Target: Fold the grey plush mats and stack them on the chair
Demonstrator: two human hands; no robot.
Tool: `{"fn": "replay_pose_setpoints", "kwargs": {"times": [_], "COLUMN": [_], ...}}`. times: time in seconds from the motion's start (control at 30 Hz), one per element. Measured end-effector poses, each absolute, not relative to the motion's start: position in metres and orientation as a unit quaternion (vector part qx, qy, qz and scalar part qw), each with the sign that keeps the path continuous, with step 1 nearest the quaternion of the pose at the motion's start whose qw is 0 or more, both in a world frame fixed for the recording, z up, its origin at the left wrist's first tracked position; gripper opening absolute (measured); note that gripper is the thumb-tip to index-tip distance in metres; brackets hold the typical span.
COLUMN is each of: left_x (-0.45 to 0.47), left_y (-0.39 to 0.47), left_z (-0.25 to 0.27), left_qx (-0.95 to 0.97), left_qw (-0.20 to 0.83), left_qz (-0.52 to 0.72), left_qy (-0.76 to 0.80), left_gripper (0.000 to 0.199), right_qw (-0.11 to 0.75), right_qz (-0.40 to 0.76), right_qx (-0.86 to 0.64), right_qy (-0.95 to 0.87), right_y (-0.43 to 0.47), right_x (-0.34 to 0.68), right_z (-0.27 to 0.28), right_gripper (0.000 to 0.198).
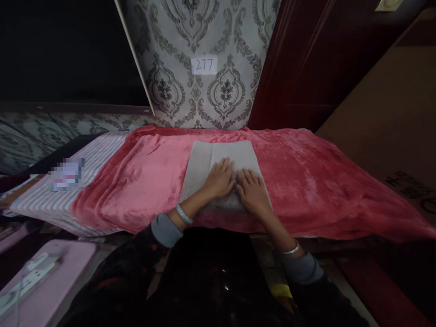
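A light grey, roughly rectangular cloth [199,168] lies flat on a pink-red plush blanket [299,168]. A crease or fold line runs down its upper part. My left hand [220,178] rests palm down on the middle of the cloth, fingers stretched forward. Close beside it, my right hand [252,190] lies palm down on the cloth's right part with its fingers spread. Neither hand grips anything. The part of the cloth under both palms is hidden.
A striped cloth [102,150] shows at the left, with a blurred-out item [68,175] on it. A power strip [27,284] sits on a pink stool [73,259] at lower left. A dark screen [71,54] and a cardboard panel [384,113] flank the wall.
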State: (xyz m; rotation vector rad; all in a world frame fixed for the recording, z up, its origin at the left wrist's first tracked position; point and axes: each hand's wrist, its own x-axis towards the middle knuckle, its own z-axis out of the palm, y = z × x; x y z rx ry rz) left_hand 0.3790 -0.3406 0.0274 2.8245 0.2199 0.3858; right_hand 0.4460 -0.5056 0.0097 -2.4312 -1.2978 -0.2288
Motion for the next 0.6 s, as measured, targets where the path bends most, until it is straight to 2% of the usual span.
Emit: {"fn": "replay_pose_setpoints", "kwargs": {"times": [0.1,0.23,0.43,0.6], "left_x": [0.354,0.345,0.349,0.346], "left_y": [-0.353,-0.352,-0.349,-0.352], "left_z": [0.015,0.009,0.006,0.009], "left_qx": [0.989,0.989,0.992,0.992], "left_qw": [0.112,0.098,0.052,0.053], "left_qz": [0.062,0.056,0.087,0.08], "left_qy": [0.076,0.092,0.081,0.086], "left_gripper": [0.065,0.067,0.064,0.065], "right_qw": [0.146,0.129,0.077,0.075], "right_qz": [-0.068,-0.074,-0.014,-0.044], "right_qx": [-0.874,-0.878,-0.882,-0.861], "right_qy": [-0.458,-0.454,-0.464,-0.501], "right_y": [-0.506,-0.507,-0.503,-0.488], "right_x": [0.442,0.433,0.447,0.47], "right_z": [-0.008,-0.016,0.012,0.023], "right_gripper": [0.055,0.054,0.054,0.054]}}
